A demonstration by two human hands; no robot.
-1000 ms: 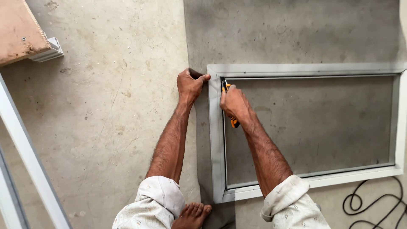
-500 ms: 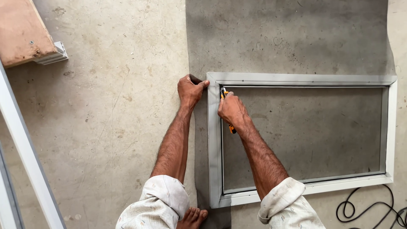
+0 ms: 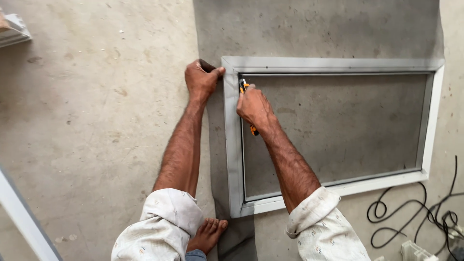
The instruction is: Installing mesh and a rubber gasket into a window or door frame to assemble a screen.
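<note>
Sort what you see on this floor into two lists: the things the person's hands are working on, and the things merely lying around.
In use:
- left hand, pressing the mesh sheet beside the frame corner
- right hand, gripping an orange-handled knife
- white metal frame

Lying about:
- black cable, coiled at lower right
- white bar at lower left
- white block near the cable

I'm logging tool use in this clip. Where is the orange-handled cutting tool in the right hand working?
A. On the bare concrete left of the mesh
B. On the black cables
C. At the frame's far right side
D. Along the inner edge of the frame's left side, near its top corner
D: the right hand holds the orange-handled cutting tool against the inner edge of the pale rectangular metal frame, near its top left corner.
</note>
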